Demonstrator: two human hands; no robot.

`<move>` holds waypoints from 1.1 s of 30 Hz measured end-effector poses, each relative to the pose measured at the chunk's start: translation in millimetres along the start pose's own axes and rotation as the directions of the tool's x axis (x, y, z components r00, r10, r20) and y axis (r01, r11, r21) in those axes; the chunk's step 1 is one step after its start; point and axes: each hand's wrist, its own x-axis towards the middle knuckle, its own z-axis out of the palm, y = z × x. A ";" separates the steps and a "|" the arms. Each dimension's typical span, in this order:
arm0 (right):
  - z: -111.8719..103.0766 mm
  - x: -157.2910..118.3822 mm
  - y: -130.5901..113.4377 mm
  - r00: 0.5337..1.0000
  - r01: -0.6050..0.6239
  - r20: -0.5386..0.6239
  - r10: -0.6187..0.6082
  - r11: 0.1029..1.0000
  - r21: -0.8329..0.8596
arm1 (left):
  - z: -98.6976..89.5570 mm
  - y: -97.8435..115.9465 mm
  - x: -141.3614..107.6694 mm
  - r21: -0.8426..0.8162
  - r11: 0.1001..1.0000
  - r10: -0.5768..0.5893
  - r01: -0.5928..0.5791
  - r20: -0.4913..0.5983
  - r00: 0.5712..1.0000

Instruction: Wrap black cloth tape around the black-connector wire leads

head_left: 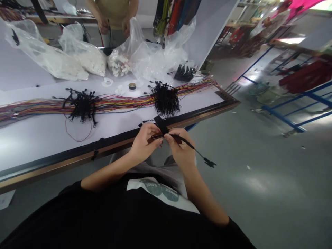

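Observation:
Just off the front edge of the table, my left hand (145,142) and my right hand (181,147) are close together. A thin black cable (190,144) is pinched in my right hand, and its black plug (210,162) hangs free to the right. Between the hands a strip of black tape (161,124) stands up around the cable. My left fingers are closed at the tape and the cable's looped end, partly hiding both. Beyond my hands lies a bundle of black connectors (166,99) on long coloured wires (124,103).
A second cluster of black connectors (82,105) lies farther left on the white table (52,138). Behind are a tape roll (132,86) and plastic bags of white parts (94,62). Across the partition, a person's hands (103,27) hold something dark. Blue-framed carts (285,119) stand to the right.

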 end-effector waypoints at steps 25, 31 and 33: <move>-17.9 22.1 -8.8 0.977 0.192 0.092 -0.191 0.981 0.001 | -10.1 6.5 14.5 0.019 0.996 -0.088 0.087 0.268 0.959; -9.2 9.4 -5.0 0.999 -0.041 0.036 0.040 0.999 0.008 | -8.2 6.2 13.1 0.433 0.882 0.117 -0.183 0.173 0.978; -5.9 6.1 -3.1 0.993 -0.103 0.064 0.102 0.995 0.018 | -8.7 4.5 11.9 0.560 0.789 0.158 -0.253 0.212 0.964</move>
